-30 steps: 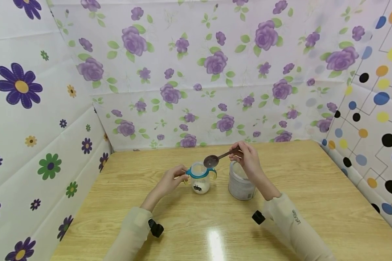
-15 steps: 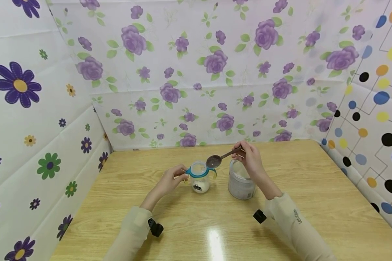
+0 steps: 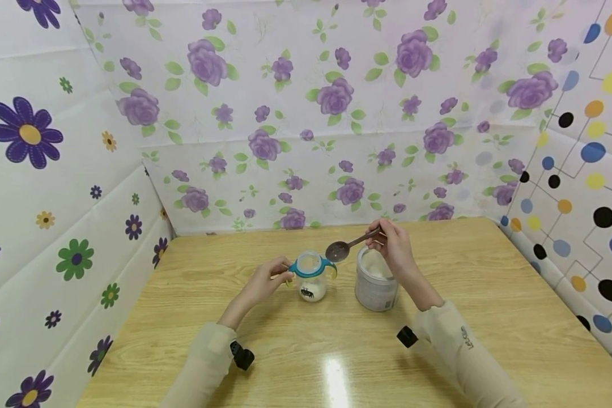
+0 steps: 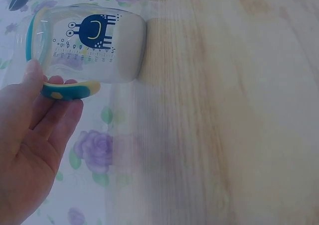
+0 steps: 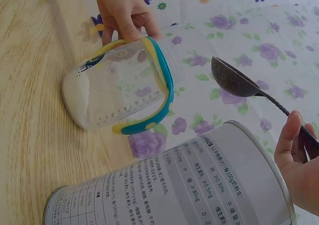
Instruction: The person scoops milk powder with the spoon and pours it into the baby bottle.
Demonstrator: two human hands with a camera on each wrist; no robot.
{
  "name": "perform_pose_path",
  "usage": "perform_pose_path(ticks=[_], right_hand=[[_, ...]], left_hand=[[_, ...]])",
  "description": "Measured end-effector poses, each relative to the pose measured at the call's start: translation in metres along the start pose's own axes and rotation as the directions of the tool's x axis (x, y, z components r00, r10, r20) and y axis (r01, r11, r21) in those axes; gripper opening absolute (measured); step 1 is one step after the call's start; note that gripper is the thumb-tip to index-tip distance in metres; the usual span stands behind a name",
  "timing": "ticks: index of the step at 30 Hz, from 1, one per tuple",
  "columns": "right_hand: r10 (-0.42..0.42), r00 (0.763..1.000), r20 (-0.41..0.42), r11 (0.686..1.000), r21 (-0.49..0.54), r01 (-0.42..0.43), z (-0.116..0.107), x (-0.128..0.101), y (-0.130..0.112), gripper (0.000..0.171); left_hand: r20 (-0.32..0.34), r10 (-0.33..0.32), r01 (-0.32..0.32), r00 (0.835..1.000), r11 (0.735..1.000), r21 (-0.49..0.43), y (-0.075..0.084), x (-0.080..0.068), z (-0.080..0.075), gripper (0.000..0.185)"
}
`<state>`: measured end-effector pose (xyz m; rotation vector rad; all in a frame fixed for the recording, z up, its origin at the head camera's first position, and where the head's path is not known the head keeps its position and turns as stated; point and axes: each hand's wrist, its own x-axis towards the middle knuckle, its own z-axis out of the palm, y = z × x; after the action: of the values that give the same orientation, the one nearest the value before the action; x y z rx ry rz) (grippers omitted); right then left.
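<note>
Head view: left hand fingers pinch cup handle, steadying it | right hand fingers grip spoon, bowl between cup and tin | both stand on worktop

The table is pale wood-grain laminate, smooth and glossy enough to throw back a bright patch of light. The cup is clear, smooth plastic with a teal and yellow plastic collar and a printed blue scale; white powder lies matt in its bottom. The can looks like metal with a satin grey printed wall, matt white powder inside. The spoon is dark and dull, finely speckled. The sleeves are soft beige cloth. The flowered walls look like thin, slightly shiny plastic sheet.
</note>
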<state>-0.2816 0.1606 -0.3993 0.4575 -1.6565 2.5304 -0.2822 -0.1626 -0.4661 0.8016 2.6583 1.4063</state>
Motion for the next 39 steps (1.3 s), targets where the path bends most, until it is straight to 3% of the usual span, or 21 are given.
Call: perform_pose_path(ticks=[20, 39], right_hand=[[-0.029, 1.000, -0.005, 0.999, -0.028, 0.028, -0.012, -0.001, -0.003, 0.034], [-0.012, 0.999, -0.034, 1.000, -0.024, 0.011, -0.021, 0.000, -0.005, 0.034]], left_hand=[[0.006, -0.020, 0.020, 1.000, 1.000, -0.010, -0.001, -0.001, 0.000, 0.009], [0.006, 0.000, 0.000, 1.000, 1.000, -0.008, -0.003, 0.000, 0.000, 0.009]])
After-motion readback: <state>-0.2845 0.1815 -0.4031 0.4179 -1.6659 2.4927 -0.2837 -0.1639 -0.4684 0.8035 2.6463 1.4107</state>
